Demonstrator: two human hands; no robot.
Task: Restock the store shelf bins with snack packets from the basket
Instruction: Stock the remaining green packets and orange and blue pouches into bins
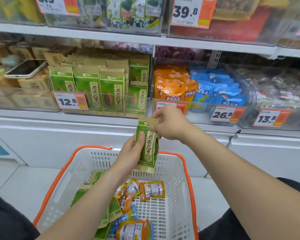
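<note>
Green packet (147, 148) held upright over the basket (173, 170), in front of the shelf edge. Left hand (130, 153) wraps its lower half, thumb across the face. Right hand (170, 123) pinches the top flap.

Basket is white with an orange rim; loose orange packets (152, 188), more green ones (87, 193) and some blue lie in it.

Just above, the clear bin (111, 105) holds rows of matching green packets (88, 85) standing upright, packed close. Its front wall carries a 12.8 price tag (70, 101).

Neighbouring bin to the right holds orange pouches (173, 90) and blue pouches (220, 90).

To the left, a phone (25, 69) lies on brown packs.

White cabinet (59, 141) below the shelf; pale tiled floor (16, 179).
</note>
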